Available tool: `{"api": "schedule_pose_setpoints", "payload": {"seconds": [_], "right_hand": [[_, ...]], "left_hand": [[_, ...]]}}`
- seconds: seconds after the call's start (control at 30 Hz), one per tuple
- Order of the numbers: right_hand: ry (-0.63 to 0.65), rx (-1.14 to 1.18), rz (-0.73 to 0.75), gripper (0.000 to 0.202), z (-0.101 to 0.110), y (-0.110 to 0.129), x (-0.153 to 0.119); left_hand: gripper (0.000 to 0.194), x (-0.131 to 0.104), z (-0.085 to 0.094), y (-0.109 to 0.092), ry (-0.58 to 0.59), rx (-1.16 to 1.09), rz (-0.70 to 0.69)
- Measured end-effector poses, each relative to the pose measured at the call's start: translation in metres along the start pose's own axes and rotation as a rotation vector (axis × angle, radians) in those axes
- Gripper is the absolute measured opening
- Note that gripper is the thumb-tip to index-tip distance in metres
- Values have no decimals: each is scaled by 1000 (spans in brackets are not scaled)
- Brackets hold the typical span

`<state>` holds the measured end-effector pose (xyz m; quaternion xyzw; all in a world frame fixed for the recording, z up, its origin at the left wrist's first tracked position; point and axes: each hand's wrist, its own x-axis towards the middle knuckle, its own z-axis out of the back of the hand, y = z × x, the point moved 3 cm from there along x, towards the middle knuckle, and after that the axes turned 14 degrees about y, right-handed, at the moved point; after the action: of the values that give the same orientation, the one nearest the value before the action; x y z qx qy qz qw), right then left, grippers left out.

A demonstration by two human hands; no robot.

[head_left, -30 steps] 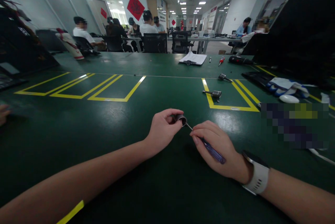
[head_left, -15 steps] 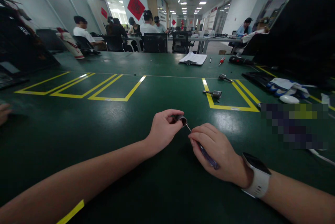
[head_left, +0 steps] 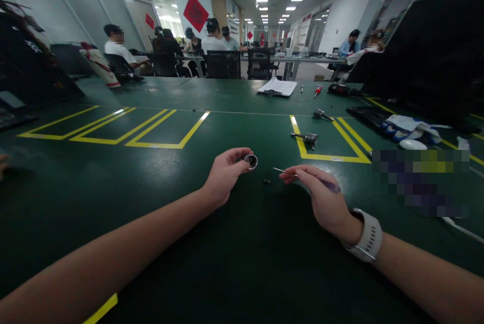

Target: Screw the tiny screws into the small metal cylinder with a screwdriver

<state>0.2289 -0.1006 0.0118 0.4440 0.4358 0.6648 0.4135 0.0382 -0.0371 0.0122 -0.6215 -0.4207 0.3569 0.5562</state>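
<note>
My left hand [head_left: 226,172] pinches a small round metal part [head_left: 251,162], its hollow face turned toward me. To its right, my right hand [head_left: 317,193] is closed on a screwdriver [head_left: 329,185] with a purple handle; the thin shaft points left and its tip is apart from the metal part. Between and just below the two lie small dark pieces [head_left: 266,181] on the green table [head_left: 234,273]. Farther back, a metal part with a shaft [head_left: 307,138] rests across the yellow tape, and a similar one [head_left: 321,114] is behind it.
A clipboard with papers [head_left: 277,87], a pen, a red screwdriver [head_left: 318,91] and a dark power tool [head_left: 344,90] lie at the back. Gloves [head_left: 410,127] and a white oval object [head_left: 413,145] are at the right. Part of another person's hand shows at the left edge.
My right hand has pulled the screwdriver away rightward and turned over. My left hand has moved slightly left and up with the round part. Small dark pieces now show on the table.
</note>
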Motion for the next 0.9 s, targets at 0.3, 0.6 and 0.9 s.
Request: {"api": "schedule_pose_setpoints", "payload": {"seconds": [0.3, 0.6, 0.9], "right_hand": [[65, 40, -104, 26, 1, -3, 4], [69, -111, -122, 24, -6, 3, 5], [155, -439, -137, 26, -2, 11, 4]], "left_hand": [[38, 0, -1, -3, 54, 31, -33], [38, -2, -7, -4, 106, -47, -38], [30, -2, -8, -4, 122, -48, -21]]}}
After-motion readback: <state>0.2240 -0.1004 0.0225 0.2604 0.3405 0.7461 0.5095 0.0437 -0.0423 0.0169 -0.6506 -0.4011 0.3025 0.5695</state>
